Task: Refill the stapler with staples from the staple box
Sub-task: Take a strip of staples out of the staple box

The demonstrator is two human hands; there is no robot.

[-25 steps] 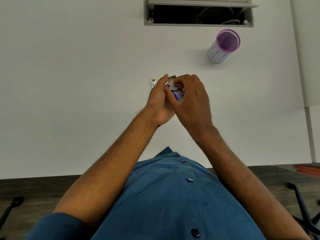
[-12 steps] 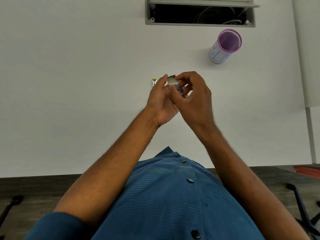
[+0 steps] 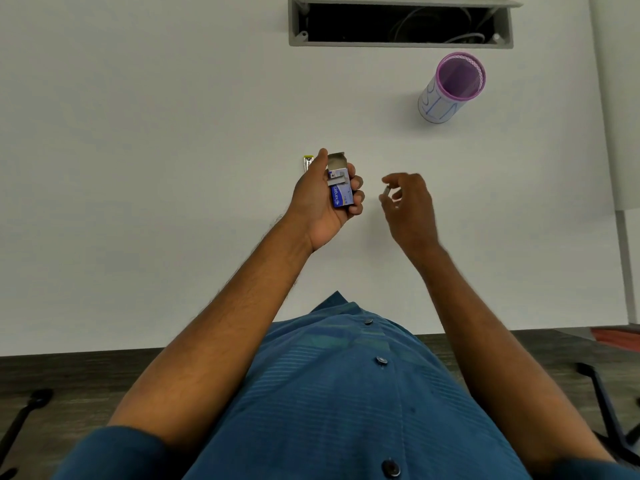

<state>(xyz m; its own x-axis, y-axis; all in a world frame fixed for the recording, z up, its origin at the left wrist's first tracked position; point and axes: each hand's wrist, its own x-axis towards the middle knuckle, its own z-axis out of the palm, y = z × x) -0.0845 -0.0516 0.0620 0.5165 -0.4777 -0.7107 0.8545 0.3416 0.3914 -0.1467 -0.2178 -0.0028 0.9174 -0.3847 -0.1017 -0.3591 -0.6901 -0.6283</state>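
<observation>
The left hand (image 3: 323, 199) is cradling the blue staple box (image 3: 340, 188) above the white table (image 3: 156, 168), its fingers (image 3: 356, 195) wrapping round the right side of the box and its thumb lying along the left side. The box is being held with its flap (image 3: 337, 160) open and pointing to the far side, and a grey strip of staples (image 3: 337, 181) is lying across its face near the mouth, probably so that the contents are staying within easy reach of the other hand.

The right hand (image 3: 410, 202) is hovering just right of the box, apart from it, with its fingers (image 3: 398, 194) drawn narrowly together round a small grey piece (image 3: 386, 190), which looks like a short strip of staples, though it is too small to be sure. Pinching it at the tips is likely leaving its length free for dropping into a magazine.

The stapler (image 3: 308, 163) is lying on the table just beyond the left thumb, mostly hidden by it, showing only a silver body and a yellow end. Whether it is open for loading cannot be told. A purple-rimmed pen cup (image 3: 450, 90) is standing well apart at the far right, near an open cable hatch (image 3: 398, 22).
</observation>
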